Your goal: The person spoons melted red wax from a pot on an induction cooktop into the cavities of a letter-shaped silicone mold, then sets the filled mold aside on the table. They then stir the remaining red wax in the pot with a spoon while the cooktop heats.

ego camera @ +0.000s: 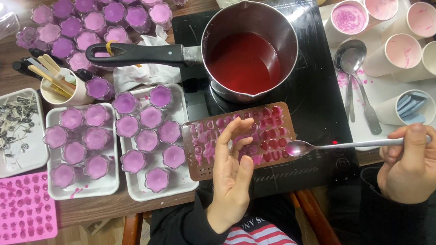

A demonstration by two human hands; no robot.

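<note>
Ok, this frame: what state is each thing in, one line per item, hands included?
Saucepan: on the cooktop, part full of red liquid.
Brown mould: held up, many cavities filled red.
Spoon: held level, bowl over the mould.
Left hand: open, fingers against the mould.
Right hand: closed on the spoon handle.
Purple candles: filled, standing in white trays.
Pink mould: flat on the table.

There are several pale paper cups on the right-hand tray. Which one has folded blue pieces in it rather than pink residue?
The paper cup at the tray's near edge, closest to the right hand; the other cups show only pink residue.
</note>
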